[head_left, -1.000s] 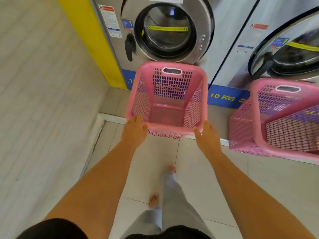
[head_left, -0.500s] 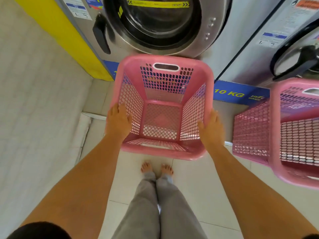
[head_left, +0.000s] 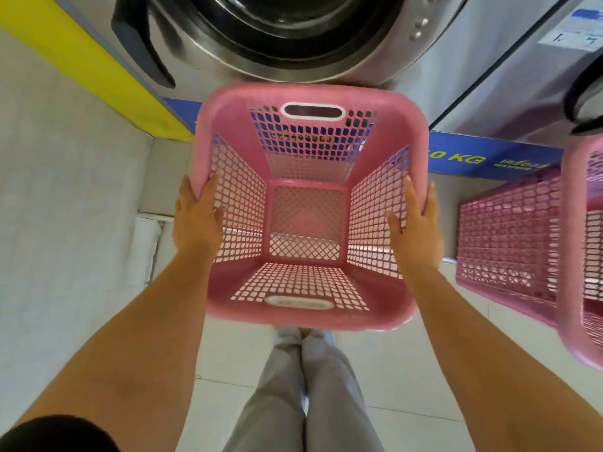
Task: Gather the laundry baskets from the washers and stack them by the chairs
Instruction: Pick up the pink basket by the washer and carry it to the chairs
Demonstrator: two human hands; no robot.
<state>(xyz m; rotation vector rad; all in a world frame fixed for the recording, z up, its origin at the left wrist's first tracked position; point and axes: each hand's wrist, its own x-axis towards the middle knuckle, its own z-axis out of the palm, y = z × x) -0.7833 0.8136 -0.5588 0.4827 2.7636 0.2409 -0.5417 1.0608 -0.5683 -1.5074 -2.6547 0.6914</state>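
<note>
Washer (head_left: 293,34) cropped above; hands (head_left: 199,220) grip pink basket (head_left: 306,308).

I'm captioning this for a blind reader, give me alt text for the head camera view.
Seen from above, a person's left hand and right hand grip the side rims of an empty pink laundry basket in front of a steel front-loading washer. A second pink basket sits at the right edge.

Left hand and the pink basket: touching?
Touching. The head view shows the left hand gripping the pink basket at its left rim, fingers over the edge.
</note>
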